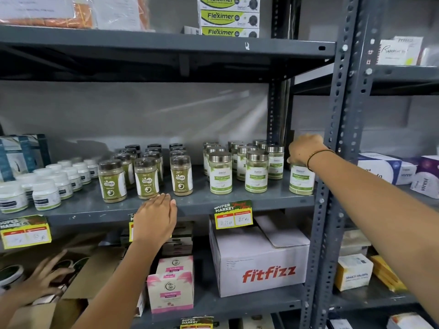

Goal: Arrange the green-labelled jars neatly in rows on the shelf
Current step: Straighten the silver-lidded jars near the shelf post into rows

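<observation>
Several light-green-labelled jars with silver lids (256,173) stand in rows on the right half of the grey shelf (237,201). One more such jar (301,180) stands apart at the shelf's far right end, and my right hand (305,149) grips it from above over the lid. My left hand (155,218) rests flat with fingers together on the shelf's front edge, just below the dark-green-labelled jars (146,178), holding nothing. The lid of the gripped jar is hidden by my hand.
White tubs (46,194) crowd the shelf's left end. A perforated steel upright (332,162) stands right beside the gripped jar. Below sit a white Fitfizz carton (261,262) and pink boxes (171,288). Another person's hand (40,279) reaches in at lower left.
</observation>
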Motion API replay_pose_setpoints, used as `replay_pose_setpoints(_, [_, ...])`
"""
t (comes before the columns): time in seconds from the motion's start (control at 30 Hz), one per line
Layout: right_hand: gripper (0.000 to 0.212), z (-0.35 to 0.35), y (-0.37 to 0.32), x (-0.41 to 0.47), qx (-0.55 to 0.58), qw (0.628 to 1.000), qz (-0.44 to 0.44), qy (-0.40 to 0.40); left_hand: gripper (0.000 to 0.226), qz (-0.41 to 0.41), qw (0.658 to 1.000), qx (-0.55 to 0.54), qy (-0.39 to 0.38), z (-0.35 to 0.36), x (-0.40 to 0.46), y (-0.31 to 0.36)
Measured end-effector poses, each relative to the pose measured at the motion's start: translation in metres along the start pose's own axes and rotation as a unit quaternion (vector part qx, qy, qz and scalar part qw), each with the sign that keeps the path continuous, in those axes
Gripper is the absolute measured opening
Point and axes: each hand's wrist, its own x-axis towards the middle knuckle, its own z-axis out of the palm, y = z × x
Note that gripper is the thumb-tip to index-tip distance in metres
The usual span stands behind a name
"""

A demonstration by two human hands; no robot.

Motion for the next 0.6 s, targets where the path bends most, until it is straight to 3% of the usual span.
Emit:
replay_pose_setpoints(0.17, [0.028, -0.004, 0.003, 0.006, 0.012, 1.000, -0.019, -0.003, 0.043, 0.001, 1.000, 0.004, 0.000, -0.001, 0.000, 0.001])
replay_pose_setpoints(0.4, [0.056, -0.005, 0.016, 0.014, 0.106, 0.994, -0.030, -0.022, 0.041, 0.001, 1.000, 0.004, 0.002, -0.001, 0.000, 0.002])
replay_pose_setpoints(0.6, [0.046, 0.000, 0.018, 0.025, 0.152, 0.987, -0.055, -0.013, 0.045, 0.006, 1.000, 0.010, 0.002, -0.002, -0.001, 0.002])
